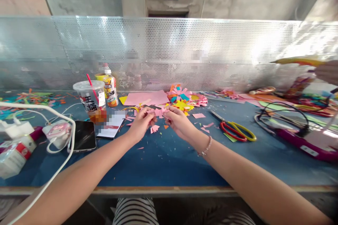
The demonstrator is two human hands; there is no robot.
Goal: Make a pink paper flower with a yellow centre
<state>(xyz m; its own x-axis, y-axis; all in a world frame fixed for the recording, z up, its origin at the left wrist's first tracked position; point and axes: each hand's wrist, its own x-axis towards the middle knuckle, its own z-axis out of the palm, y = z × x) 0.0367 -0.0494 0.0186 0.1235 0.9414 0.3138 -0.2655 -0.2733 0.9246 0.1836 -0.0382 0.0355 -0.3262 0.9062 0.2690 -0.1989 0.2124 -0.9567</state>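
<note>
A small piece of pink paper (159,113) is stretched between my two hands above the blue table (169,165). My left hand (142,122) pinches its left end, and my right hand (177,121) pinches the right end. Just beyond them lie a large pink sheet (146,97) and a cluster of paper flowers, one of them yellow (182,105). Pink scraps (154,128) are scattered under and around my hands. Scissors with red and yellow handles (237,132) rest to the right of my right hand, blades partly apart.
On the left stand a drink cup (91,100) and a bottle (111,89), near two phones, one black (83,136). A white cable (72,130) curves across the left. Black cables and a purple device (303,146) lie right; another person's hand (327,72) shows at the right edge.
</note>
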